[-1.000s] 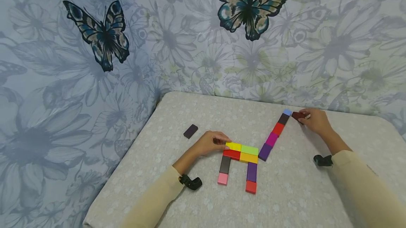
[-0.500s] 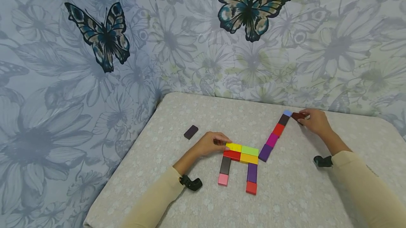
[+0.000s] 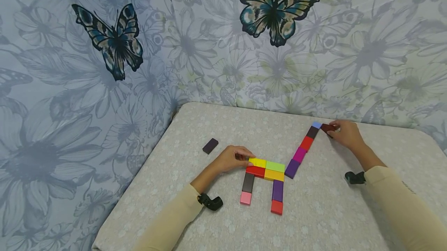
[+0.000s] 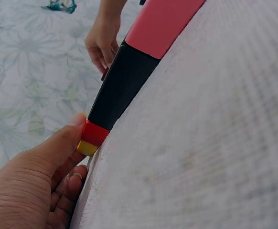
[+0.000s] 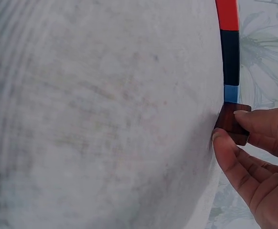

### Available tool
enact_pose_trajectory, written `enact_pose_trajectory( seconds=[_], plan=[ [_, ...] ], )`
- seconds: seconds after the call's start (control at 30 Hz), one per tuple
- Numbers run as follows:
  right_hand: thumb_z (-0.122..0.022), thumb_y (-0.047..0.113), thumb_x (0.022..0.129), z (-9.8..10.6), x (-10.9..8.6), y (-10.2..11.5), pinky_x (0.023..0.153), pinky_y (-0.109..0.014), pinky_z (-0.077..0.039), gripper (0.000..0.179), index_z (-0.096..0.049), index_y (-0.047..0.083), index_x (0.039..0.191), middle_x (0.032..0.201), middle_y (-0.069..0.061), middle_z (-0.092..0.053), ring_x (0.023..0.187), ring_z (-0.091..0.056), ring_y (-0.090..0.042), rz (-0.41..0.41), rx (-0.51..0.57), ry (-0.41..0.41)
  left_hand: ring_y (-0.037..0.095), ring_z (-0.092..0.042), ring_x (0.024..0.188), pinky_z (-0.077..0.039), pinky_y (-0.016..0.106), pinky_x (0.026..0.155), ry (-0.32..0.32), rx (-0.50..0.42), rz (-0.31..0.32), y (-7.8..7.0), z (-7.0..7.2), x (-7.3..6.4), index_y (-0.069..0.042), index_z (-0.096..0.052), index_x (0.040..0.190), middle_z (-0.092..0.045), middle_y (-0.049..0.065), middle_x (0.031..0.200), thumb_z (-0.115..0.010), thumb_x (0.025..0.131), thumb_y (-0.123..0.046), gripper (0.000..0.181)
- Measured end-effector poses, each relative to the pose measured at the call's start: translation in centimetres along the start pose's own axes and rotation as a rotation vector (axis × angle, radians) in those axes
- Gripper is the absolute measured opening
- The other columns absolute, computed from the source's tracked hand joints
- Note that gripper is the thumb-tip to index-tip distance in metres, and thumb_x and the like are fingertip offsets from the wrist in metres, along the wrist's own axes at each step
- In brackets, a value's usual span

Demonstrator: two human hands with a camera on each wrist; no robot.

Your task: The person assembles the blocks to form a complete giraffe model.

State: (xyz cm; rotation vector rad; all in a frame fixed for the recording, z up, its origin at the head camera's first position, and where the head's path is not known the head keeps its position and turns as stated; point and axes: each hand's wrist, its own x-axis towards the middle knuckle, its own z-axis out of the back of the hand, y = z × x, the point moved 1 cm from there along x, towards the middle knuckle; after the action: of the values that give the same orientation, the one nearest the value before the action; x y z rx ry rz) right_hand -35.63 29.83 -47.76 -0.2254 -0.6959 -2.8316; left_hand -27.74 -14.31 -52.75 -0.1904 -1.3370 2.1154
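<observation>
My left hand point(image 3: 231, 159) pinches the left end of a yellow block point(image 3: 258, 162) between thumb and fingers. This block lies beside a lime green block point(image 3: 275, 166), above a red block point(image 3: 256, 171) and a golden yellow block point(image 3: 274, 175). My right hand point(image 3: 349, 134) grips a dark brown block point(image 5: 233, 123) between thumb and fingertips. One end of that block meets the light blue block point(image 3: 316, 125), which tops a slanting row. Down the row come a black block point(image 3: 312, 132), a red one, a magenta block point(image 3: 299, 153) and a purple block point(image 3: 292, 168).
Two legs hang below the body: a dark grey block point(image 3: 248, 182) with a pink block point(image 3: 245, 198), and a purple block point(image 3: 277, 191) with a red end. A loose dark block point(image 3: 210, 146) lies left on the cloth-covered table point(image 3: 150, 204). Butterfly-patterned wall point(image 3: 209, 49) stands behind.
Both hands stay in place on their blocks. The whole head view has shifted very slightly; no block visibly moves relative to the others.
</observation>
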Motion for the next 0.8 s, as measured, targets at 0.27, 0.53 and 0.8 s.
enact_pose_trajectory(
  seconds=[0.27,0.53,0.8],
  plan=[
    [-0.072,0.007,0.088,0.05,-0.07,0.17,0.069,-0.055,-0.048,0.035,-0.065,-0.016,0.114,0.098,-0.033,-0.068,0.081,-0.064,-0.043,0.022,-0.002,-0.008,0.011,-0.059,0.081,-0.05,0.024,0.071,0.0,-0.004,0.006,0.03,-0.03,0.0,-0.014,-0.08,0.114,-0.074,-0.004,0.103,-0.083,0.085,-0.014,0.028],
    [-0.071,0.008,0.089,0.0,0.01,0.41,0.076,-0.059,-0.049,0.038,-0.063,-0.019,0.114,0.101,-0.035,-0.067,0.092,-0.062,-0.05,-0.014,0.002,0.017,0.01,-0.059,0.082,-0.051,0.025,0.072,0.004,0.021,0.022,-0.19,-0.04,0.02,-0.014,-0.08,0.114,-0.074,-0.008,0.103,-0.083,0.086,-0.015,0.028],
    [-0.072,0.011,0.09,-0.02,0.1,0.65,0.075,-0.058,-0.049,0.04,-0.063,-0.02,0.114,0.102,-0.036,-0.066,0.091,-0.062,-0.049,-0.037,0.001,0.026,0.012,-0.059,0.081,-0.05,0.024,0.071,-0.003,0.012,0.015,-0.09,0.0,0.06,-0.014,-0.08,0.114,-0.074,-0.005,0.104,-0.083,0.085,-0.014,0.029]
  ],
)
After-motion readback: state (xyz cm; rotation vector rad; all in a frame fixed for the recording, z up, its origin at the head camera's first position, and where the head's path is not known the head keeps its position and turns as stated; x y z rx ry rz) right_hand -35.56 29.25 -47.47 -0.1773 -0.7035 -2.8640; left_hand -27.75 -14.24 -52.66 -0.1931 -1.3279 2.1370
